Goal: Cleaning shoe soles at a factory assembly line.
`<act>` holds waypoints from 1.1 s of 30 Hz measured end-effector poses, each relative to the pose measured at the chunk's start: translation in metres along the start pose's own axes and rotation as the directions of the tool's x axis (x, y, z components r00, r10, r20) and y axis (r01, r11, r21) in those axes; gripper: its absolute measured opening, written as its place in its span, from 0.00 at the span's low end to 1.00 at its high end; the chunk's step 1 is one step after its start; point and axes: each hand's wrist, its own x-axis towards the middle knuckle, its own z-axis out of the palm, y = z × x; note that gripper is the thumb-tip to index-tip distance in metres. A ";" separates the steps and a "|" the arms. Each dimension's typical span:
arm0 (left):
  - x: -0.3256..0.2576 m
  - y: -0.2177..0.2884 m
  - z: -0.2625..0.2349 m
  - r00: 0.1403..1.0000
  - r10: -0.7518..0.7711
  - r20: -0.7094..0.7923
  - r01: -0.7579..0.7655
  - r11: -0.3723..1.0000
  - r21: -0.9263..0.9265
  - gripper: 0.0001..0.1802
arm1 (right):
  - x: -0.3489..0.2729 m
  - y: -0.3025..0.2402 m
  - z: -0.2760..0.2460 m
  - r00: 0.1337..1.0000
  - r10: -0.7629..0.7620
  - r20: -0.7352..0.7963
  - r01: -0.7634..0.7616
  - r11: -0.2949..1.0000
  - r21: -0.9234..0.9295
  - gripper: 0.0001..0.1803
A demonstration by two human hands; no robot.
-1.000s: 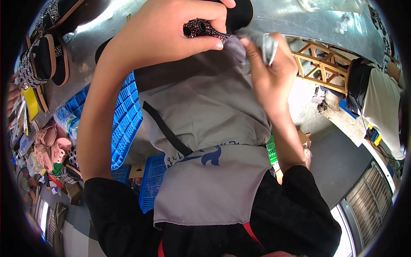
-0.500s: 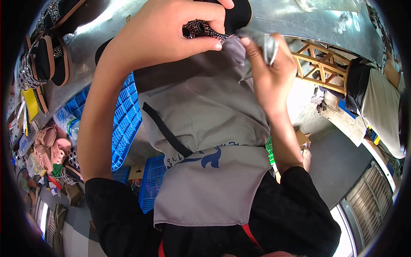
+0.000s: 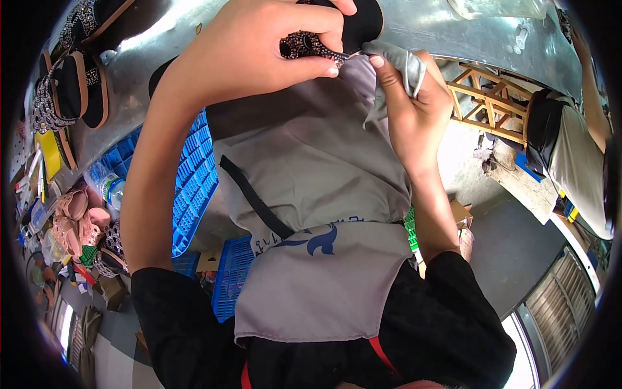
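Note:
My left hand (image 3: 278, 48) is closed around a black sandal with a studded strap (image 3: 304, 47), at the top of the view. Part of the dark sole (image 3: 364, 24) shows behind my fingers. A grey cloth (image 3: 403, 63) is pinched in my right hand (image 3: 414, 97), between thumb and fingers. One end of the cloth touches or nearly touches the strap's end beside my left thumb, and a loose tail hangs down below. Whatever else lies under my fingers is hidden.
On the metal table (image 3: 136, 84) at left lie several studded sandals (image 3: 68, 84). Below are a blue crate (image 3: 194, 181), a plastic bottle (image 3: 111, 191) and pink sandals (image 3: 78, 220). At right stands a wooden frame (image 3: 489, 97), with another person (image 3: 580, 155) seated beyond it.
My right hand has shifted slightly right, and the grey cloth has swung, now hanging more open beside the thumb. My left hand keeps its hold on the sandal.

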 end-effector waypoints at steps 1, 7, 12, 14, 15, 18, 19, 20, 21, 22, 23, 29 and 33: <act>0.000 0.000 0.000 1.000 -0.003 -0.006 0.003 1.000 0.001 0.09 | -0.001 0.001 0.003 1.000 0.000 0.000 0.000 1.000 0.001 0.08; -0.001 -0.002 0.000 0.999 0.030 -0.013 -0.030 0.999 0.019 0.09 | 0.000 0.001 0.004 0.999 -0.026 -0.026 0.027 1.000 0.009 0.11; -0.006 -0.009 0.001 0.999 0.042 -0.005 -0.042 0.999 0.002 0.08 | -0.007 0.005 -0.001 0.992 -0.111 0.059 0.109 0.993 0.033 0.08; -0.009 -0.013 0.001 0.995 0.100 -0.013 -0.098 0.991 0.090 0.09 | -0.014 0.008 -0.006 0.996 0.030 0.085 -0.031 0.999 0.015 0.04; -0.009 -0.013 0.001 0.995 0.097 -0.002 -0.096 0.991 0.097 0.09 | -0.017 0.011 -0.012 0.992 -0.083 0.097 0.085 0.996 -0.025 0.16; -0.004 -0.010 0.002 0.998 0.065 -0.014 -0.065 0.998 -0.007 0.09 | -0.018 0.020 0.004 0.933 -0.352 0.076 0.359 0.893 -0.270 0.33; -0.003 -0.009 0.004 0.999 0.035 -0.034 -0.039 0.993 -0.111 0.09 | -0.022 0.019 0.011 0.924 -0.345 0.165 0.382 0.849 -0.364 0.44; -0.003 -0.011 0.005 0.999 0.036 -0.035 -0.040 0.993 -0.113 0.09 | -0.020 0.021 0.023 0.905 -0.407 0.125 0.423 0.827 -0.370 0.42; -0.003 -0.013 0.006 0.994 0.088 -0.058 -0.091 0.994 -0.063 0.09 | -0.017 0.023 0.027 0.901 -0.421 0.106 0.428 0.820 -0.381 0.42; -0.003 -0.016 0.008 0.987 0.140 -0.078 -0.141 0.990 -0.012 0.09 | -0.015 0.025 0.030 0.896 -0.435 0.088 0.432 0.813 -0.391 0.42; -0.005 -0.015 0.010 0.988 0.129 -0.084 -0.131 0.991 -0.018 0.09 | -0.013 0.026 0.031 0.900 -0.425 0.095 0.427 0.817 -0.389 0.42; -0.012 -0.014 0.012 0.996 0.014 -0.090 -0.032 0.980 -0.196 0.08 | -0.026 0.025 0.033 0.925 -0.378 0.034 0.363 0.854 -0.373 0.38; -0.012 0.000 0.007 0.997 -0.052 -0.049 0.038 0.969 -0.244 0.07 | -0.015 0.007 0.033 0.932 -0.354 0.083 0.345 0.790 -0.507 0.39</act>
